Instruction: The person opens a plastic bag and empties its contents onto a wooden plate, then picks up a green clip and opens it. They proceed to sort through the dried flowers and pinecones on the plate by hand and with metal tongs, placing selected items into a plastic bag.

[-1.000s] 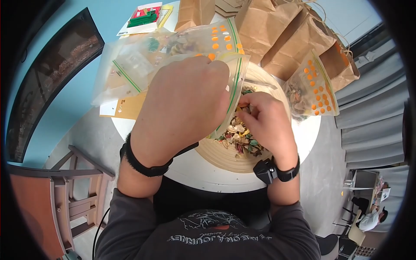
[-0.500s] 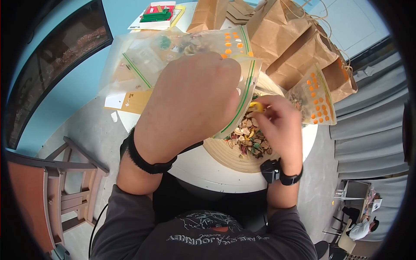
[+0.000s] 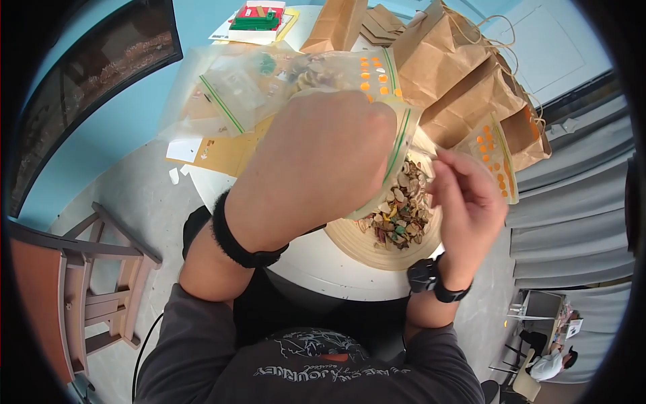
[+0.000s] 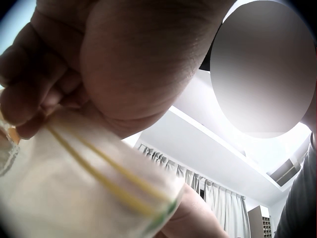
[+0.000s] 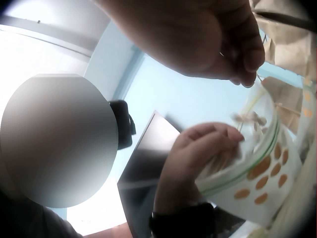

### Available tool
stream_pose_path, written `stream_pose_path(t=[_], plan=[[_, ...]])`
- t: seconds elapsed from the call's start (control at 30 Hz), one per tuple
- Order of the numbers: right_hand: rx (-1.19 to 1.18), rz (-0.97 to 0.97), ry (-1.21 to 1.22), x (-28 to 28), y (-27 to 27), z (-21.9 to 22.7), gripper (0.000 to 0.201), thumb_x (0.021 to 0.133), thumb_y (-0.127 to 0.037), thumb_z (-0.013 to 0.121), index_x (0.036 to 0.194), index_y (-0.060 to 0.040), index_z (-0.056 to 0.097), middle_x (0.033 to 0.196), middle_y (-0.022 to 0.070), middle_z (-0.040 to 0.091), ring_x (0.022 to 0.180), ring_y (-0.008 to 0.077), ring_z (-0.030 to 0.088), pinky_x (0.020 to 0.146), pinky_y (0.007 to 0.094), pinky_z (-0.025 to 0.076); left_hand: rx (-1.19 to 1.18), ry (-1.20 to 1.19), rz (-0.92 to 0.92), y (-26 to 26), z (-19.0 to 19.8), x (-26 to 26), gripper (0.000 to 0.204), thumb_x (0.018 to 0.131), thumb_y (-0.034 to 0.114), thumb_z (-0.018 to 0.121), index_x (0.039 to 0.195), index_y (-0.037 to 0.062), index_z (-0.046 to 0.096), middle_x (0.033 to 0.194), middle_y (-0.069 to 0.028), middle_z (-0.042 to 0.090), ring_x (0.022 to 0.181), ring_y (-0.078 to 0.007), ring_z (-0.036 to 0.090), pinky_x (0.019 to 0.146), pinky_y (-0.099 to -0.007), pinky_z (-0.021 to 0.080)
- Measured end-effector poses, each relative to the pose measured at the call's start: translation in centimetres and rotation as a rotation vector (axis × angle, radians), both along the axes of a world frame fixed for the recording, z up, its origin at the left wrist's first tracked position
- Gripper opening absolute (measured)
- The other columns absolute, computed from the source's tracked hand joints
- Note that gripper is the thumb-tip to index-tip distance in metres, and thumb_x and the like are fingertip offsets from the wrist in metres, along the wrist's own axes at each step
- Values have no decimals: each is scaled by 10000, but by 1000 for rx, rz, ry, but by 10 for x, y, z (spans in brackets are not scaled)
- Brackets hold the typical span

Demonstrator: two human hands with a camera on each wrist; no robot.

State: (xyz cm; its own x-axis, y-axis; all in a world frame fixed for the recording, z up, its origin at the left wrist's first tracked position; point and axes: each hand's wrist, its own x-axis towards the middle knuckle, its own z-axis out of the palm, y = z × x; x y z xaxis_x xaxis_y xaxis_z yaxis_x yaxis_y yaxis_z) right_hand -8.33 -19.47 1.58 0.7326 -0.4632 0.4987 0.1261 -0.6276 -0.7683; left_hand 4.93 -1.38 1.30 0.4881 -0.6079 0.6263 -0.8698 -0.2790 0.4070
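My left hand (image 3: 319,151) grips the rim of a clear zip bag (image 3: 407,121) with a green closure, held tilted over a round ribbed tray (image 3: 350,244). In the right wrist view orange dots cover the side of this zip bag (image 5: 270,201), and pale pieces show at its mouth. A heap of potpourri (image 3: 404,215), dried petals and slices in brown, yellow and green, lies on the tray. To the right of the bag, my right hand (image 3: 474,205) has curled fingers, thumb near the index finger. I cannot tell whether anything is between its fingertips.
Another orange-dotted zip bag (image 3: 501,158) stands behind my right hand. Large brown paper bags (image 3: 464,67) fill the back right. A filled zip bag (image 3: 319,71) lies at the back, near a red and green box (image 3: 259,20). A wooden chair (image 3: 111,283) is at left.
Half a second ago my right hand held a yellow piece over the heap; now it is farther right and the yellow piece is out of sight there. My left hand still holds the zip bag.
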Motion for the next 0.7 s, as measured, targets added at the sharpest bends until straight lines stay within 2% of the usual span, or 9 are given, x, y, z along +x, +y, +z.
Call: stream_pose_path(t=[0.03, 0.1, 0.13, 0.17, 0.23, 0.27, 0.4, 0.47, 0.7], plan=[[-5, -1, 7, -3, -8, 2, 184, 932, 21, 757, 1114, 38, 771, 1019, 96, 753, 713, 105, 688, 636, 245, 528, 13, -1, 3, 1, 0, 1, 135, 845, 89, 610, 761, -3, 559, 742, -204, 599, 747, -437, 619, 695, -553, 493], [-86, -82, 273, -6, -26, 4, 155, 938, -2, 754, 1087, 37, 773, 910, 88, 732, 699, 109, 677, 633, 267, 531, -9, -4, -12, 3, -2, 3, 130, 846, 82, 602, 759, -3, 556, 747, -203, 598, 744, -436, 611, 692, -550, 489], [-220, -94, 379, -3, -35, 1, 214, 903, -59, 786, 1095, 34, 770, 860, 122, 729, 679, 157, 677, 644, 318, 542, -29, -7, -16, 3, -3, 4, 130, 847, 81, 602, 759, -3, 556, 749, -202, 598, 740, -434, 608, 690, -547, 486], [-224, -99, 380, 0, -38, -3, 214, 903, -59, 786, 1095, 34, 770, 860, 122, 729, 679, 157, 677, 644, 318, 542, -48, -13, -18, 3, -3, 5, 129, 847, 80, 602, 759, -2, 555, 751, -200, 598, 737, -433, 605, 688, -545, 482], [-400, -101, 630, 7, -40, -6, 279, 855, -106, 807, 1095, 32, 768, 899, 172, 747, 705, 244, 707, 678, 374, 554, -62, -27, -19, 3, -2, 6, 131, 849, 79, 607, 759, -1, 554, 747, -197, 597, 732, -430, 602, 684, -539, 480], [-410, -113, 717, 11, -37, -4, 324, 820, -120, 821, 1097, 36, 764, 963, 205, 772, 755, 305, 734, 726, 393, 573, -70, -41, -16, 4, -2, 7, 133, 850, 77, 612, 759, 0, 553, 744, -194, 595, 727, -428, 600, 680, -532, 478], [-418, 10, 728, 17, -49, -20, 299, 832, -93, 800, 1102, 31, 767, 958, 207, 782, 795, 314, 754, 763, 388, 584, -96, -17, -9, 5, -2, 7, 137, 855, 70, 623, 760, -2, 555, 734, -190, 593, 725, -421, 603, 671, -523, 478], [-318, 71, 736, 22, -51, -27, 273, 837, -71, 785, 1091, 29, 772, 916, 195, 783, 796, 295, 755, 777, 373, 588, -89, -33, 15, 5, -2, 7, 139, 861, 67, 629, 761, -3, 561, 731, -188, 594, 726, -415, 607, 664, -517, 478], [-361, 32, 725, 22, -50, -22, 225, 859, -73, 784, 1058, 31, 772, 847, 170, 774, 746, 234, 731, 723, 358, 574, -85, -21, -13, 4, -1, 6, 140, 861, 68, 632, 762, -7, 565, 735, -191, 597, 731, -418, 610, 667, -521, 480]])
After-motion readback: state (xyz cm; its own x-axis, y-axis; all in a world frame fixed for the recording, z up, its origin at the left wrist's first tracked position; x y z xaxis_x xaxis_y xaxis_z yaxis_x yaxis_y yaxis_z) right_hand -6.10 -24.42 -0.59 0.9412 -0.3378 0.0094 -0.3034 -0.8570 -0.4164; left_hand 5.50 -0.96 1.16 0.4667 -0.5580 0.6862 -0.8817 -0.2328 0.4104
